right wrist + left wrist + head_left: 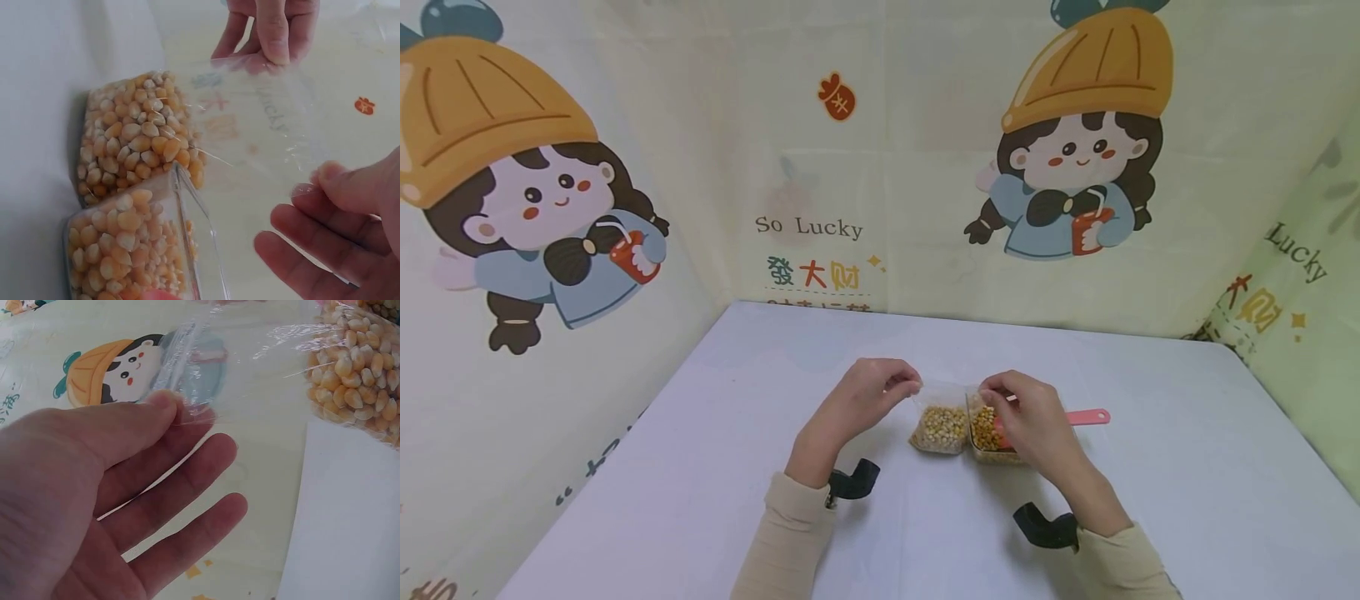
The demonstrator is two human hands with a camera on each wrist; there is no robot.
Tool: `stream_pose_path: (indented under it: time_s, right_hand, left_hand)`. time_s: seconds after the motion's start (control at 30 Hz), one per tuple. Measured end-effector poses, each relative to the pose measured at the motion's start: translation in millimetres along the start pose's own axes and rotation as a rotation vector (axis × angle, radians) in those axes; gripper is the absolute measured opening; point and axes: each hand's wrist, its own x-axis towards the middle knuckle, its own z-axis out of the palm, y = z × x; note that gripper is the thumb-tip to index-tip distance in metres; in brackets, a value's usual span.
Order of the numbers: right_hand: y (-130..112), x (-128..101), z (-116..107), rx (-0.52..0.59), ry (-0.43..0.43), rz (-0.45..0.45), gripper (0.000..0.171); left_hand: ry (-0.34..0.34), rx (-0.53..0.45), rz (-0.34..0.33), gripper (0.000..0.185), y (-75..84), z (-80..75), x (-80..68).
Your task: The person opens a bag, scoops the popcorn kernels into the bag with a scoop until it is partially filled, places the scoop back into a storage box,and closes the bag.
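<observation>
A clear zip bag (943, 428) partly filled with yellow corn kernels stands upright on the white table. My left hand (874, 394) pinches one top corner of it between thumb and index finger, the other fingers loosely extended in the left wrist view. The opposite top corner is pinched by my right hand (340, 225), as the right wrist view shows. Right beside the bag stands a clear square container (1000, 457) of corn kernels (119, 240), partly covered by my right hand in the head view. A pink scoop (1088, 417) lies in the container, its handle sticking out to the right.
The white table (700, 467) reaches to a cream patterned cloth (925, 167) hung behind and at both sides. Black wrist mounts (856, 480) sit at both sleeves.
</observation>
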Motion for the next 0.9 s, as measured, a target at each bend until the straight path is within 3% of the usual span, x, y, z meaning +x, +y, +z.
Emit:
stream_pose_path:
  time_s: [0.23,0.9]
  right_hand:
    - [3.6,0.4,-0.7,0.046,-0.059,0.031,0.021]
    - [3.4,-0.6,-7.7,0.057,-0.037,0.039,0.025]
  left_hand:
    - [-0.044,-0.034,-0.017,0.02,-2.1,-4.0,-1.9]
    - [-0.046,-0.054,-0.067,0.026,-0.6,-2.4,-0.3]
